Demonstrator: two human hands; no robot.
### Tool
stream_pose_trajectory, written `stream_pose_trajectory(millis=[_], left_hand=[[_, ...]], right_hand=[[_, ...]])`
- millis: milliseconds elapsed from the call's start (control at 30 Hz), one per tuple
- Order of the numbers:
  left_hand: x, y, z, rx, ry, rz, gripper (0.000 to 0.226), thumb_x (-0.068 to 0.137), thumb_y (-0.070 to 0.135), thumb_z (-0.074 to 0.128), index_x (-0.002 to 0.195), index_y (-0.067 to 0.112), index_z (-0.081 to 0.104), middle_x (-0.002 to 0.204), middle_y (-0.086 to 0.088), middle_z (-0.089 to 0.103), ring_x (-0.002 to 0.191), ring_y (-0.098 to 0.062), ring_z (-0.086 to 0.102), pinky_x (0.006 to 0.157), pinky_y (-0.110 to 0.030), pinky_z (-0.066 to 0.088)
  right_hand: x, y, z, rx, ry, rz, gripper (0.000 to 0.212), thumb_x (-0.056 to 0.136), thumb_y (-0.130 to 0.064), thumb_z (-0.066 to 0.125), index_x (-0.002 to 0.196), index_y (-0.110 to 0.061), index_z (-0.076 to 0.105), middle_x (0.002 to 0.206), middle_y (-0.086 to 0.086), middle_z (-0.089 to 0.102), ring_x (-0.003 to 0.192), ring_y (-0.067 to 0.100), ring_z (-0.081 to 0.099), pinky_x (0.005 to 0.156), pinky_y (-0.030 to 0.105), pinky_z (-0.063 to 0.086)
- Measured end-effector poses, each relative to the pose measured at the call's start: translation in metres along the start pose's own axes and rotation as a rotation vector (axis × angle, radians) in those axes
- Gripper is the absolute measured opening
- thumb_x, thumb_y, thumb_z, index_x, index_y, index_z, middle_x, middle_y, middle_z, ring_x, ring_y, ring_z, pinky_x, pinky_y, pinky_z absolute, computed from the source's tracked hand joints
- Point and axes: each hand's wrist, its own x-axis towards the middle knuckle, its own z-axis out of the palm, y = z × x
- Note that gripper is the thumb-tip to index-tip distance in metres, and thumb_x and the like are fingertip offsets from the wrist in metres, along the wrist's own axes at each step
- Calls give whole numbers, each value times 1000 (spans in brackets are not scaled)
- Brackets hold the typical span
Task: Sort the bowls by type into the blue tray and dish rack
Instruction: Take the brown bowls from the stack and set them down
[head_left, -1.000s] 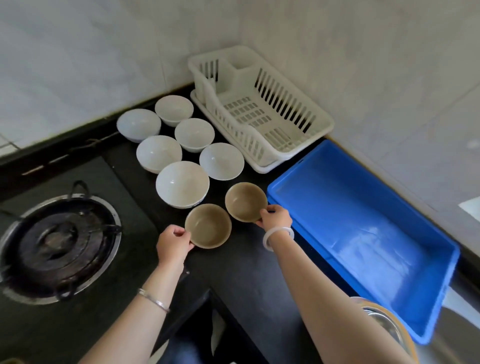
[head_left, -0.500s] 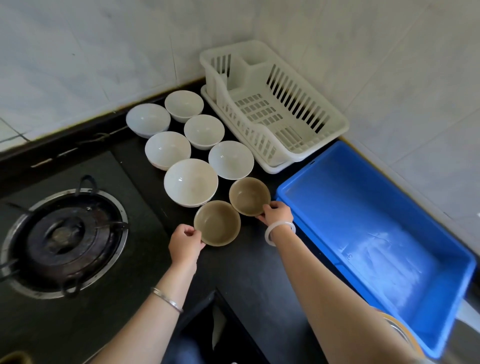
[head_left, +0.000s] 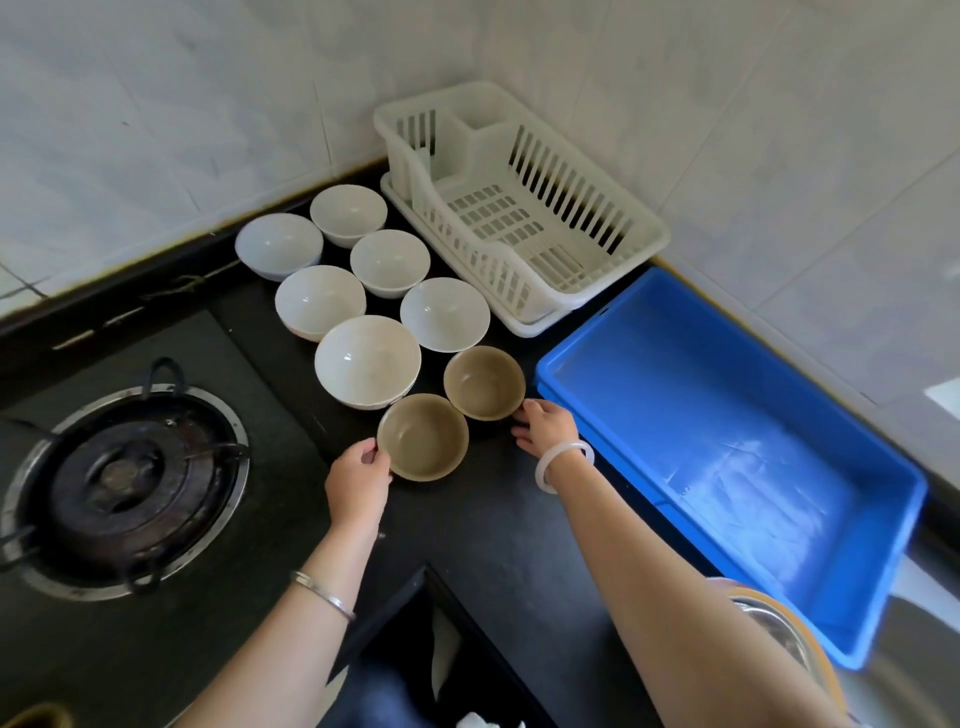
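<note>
On the black counter, the blue rectangular plastic tray lies open side up. Just behind the tray sits the white slatted plastic dish rack. Left of the tray cluster six white round glossy bowls. Nearest the tray's left rim stand two brown round bowls. The right hand touches the side of the farther brown bowl, though I cannot tell whether it grips. The left hand pinches the rim of the nearer brown bowl.
</note>
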Motion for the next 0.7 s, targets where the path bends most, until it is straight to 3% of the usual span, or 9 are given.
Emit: stream_pose_trajectory(millis=[100,167,267,367,433,533,700], left_hand=[[-10,5,-7,204,3,110,39,94,16,50,132,8,50,131,-10,57,115,-26,57,101,-41,45],[-22,10,-9,277,47,223,37,94,14,48,130,8,53,130,-9,59,120,-26,54,98,-36,42],[-48,21,-4,293,44,385,31,94,13,46,122,9,59,120,-10,65,112,-26,59,89,-33,46],[-77,25,17,353,-76,511,28,95,16,47,119,12,61,113,-7,67,103,-19,62,83,-27,46],[-99,23,40,391,-179,595,26,95,16,48,117,14,62,111,-4,68,94,-11,61,80,-23,45],[-136,15,79,495,-319,736,26,94,19,51,117,17,63,112,0,67,97,-11,62,79,-20,47],[-195,-1,133,592,-574,893,26,92,22,54,117,20,62,110,2,66,94,-9,62,80,-21,49]], right_hand=[[-18,5,-14,-58,37,-94,32,97,-25,43,126,-16,53,106,-2,61,88,14,62,83,32,53],[-33,8,-27,-128,74,-170,28,97,-27,42,120,-19,56,106,-2,63,86,12,63,85,34,54],[-64,16,-58,-245,165,-310,19,95,-29,44,101,-24,61,100,0,68,85,17,65,85,37,54],[-98,34,-101,-291,289,-381,16,92,-25,47,90,-25,63,89,-1,69,81,24,66,78,35,52],[-118,52,-131,-317,388,-358,16,91,-23,50,91,-22,66,86,-1,69,81,26,67,76,32,48],[-147,88,-177,-427,558,-272,16,91,-21,53,96,-18,68,91,7,72,89,28,66,75,30,43],[-182,146,-231,-532,734,-139,16,90,-18,56,97,-10,68,98,14,70,92,34,63,76,37,45]])
